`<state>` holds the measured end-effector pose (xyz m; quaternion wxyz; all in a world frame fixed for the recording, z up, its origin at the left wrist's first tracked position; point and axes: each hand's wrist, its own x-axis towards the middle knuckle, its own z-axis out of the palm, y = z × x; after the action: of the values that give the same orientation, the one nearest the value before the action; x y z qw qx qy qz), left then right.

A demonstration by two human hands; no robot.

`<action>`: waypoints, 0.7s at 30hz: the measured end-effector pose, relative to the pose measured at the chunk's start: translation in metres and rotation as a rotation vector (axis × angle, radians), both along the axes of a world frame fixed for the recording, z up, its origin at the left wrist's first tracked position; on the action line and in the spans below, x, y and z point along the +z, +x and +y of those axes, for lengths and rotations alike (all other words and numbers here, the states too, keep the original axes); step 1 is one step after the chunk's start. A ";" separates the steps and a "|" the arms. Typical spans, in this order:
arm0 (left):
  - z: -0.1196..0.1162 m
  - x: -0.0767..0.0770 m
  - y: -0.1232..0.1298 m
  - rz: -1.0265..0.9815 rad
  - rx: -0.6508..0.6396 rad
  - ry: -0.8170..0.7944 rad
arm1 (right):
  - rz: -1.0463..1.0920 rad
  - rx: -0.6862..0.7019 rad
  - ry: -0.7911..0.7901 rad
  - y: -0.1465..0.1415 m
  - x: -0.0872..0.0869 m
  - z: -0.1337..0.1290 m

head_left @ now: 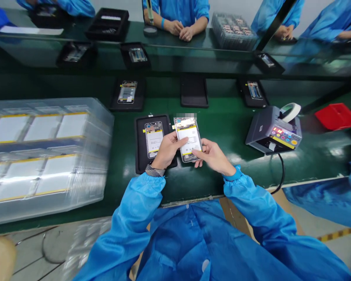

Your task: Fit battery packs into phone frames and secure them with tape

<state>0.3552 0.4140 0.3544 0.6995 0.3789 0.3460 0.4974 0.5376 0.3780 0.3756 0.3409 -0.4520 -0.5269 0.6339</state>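
Observation:
An opened smartphone (188, 134), with a white battery and bare circuit board showing, is held up above the green bench between both hands. My left hand (167, 148) grips its left edge, the thumb lying over the battery. On the lower right edge my right hand (213, 155) is closed, its thumb across the bottom part of the battery and fingers curled beneath. Just left of it, a second opened smartphone (154, 138) lies in a black tray (140, 164), partly covered by my left hand.
Clear plastic trays (98, 156) of batteries are stacked at left. A tape dispenser (273, 130) with a cable stands at right, near a red bin (336, 119). Several black trays (194, 92) line the back, some with phones. Co-workers' hands (181, 30) rest across the bench.

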 end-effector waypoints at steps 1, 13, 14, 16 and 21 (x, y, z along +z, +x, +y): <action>0.001 0.001 -0.002 -0.013 0.018 0.008 | -0.020 0.010 0.007 -0.003 0.005 0.005; 0.017 0.010 -0.030 -0.113 0.298 0.026 | -0.175 -0.241 0.184 -0.023 0.019 0.145; 0.018 0.010 -0.031 -0.112 0.308 0.019 | -0.245 -0.300 0.164 -0.022 0.017 0.167; 0.019 0.008 -0.033 -0.113 0.312 0.007 | -0.363 -0.371 0.116 -0.020 0.015 0.209; 0.022 0.007 -0.035 -0.095 0.322 -0.011 | -0.525 -0.402 0.076 -0.023 0.010 0.279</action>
<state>0.3201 0.4359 0.3610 0.6284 0.2910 0.3713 0.6185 0.5143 0.6566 0.3851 0.3283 -0.6818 -0.5202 0.3959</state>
